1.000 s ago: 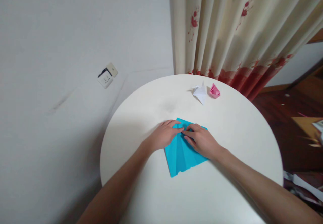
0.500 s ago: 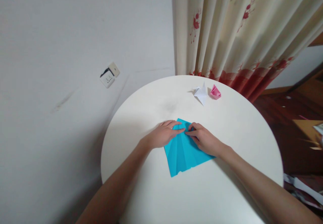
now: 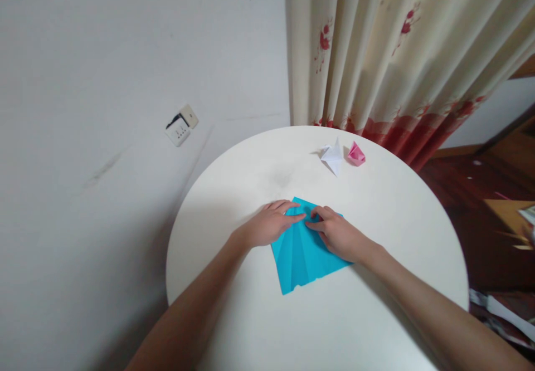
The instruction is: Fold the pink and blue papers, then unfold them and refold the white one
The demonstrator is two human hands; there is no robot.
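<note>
One blue origami sheet [image 3: 295, 262] has creases but seems unfinished; left hand [image 3: 272, 224] spreads on it, right hand [image 3: 335, 233] curls, maybe pinching.

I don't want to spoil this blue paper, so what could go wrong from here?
The blue paper has a notched near edge, so a tear might start there. With the left hand and right hand both on it, uneven pressure could leave a stray crease or slide it across the white table.

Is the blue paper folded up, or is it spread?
Spread, though creased: the blue paper lies broad on the table, showing fan-like lines. Whether layers are doubled underneath, I cannot tell.
</note>
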